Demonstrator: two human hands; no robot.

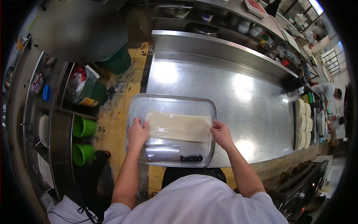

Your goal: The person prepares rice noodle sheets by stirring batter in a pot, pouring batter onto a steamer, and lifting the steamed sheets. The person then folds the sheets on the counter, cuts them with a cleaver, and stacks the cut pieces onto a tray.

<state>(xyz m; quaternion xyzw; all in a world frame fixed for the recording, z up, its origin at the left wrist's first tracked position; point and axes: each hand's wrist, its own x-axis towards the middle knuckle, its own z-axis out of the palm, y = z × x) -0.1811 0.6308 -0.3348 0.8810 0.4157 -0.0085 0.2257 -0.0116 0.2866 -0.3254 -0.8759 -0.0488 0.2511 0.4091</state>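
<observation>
A pale, flat rectangular slab [179, 127], seemingly under clear wrap, lies across a metal tray [171, 98]. At its left end is my left hand [137, 132], fingers bent and pressed against the edge. My right hand [221, 133] pinches the slab's right end near the tray's right rim. Below the slab, inside the tray, rests a broad-bladed knife [164, 158] with a black handle pointing right. Next to the blade is a shiny metal strip [162, 148].
The tray stands on a steel table [257, 112] with a raised back ledge. Several pale wrapped packs [302, 123] are stacked at the right. Green buckets [84, 127] sit on a shelf at left. People [328, 91] are at the far right.
</observation>
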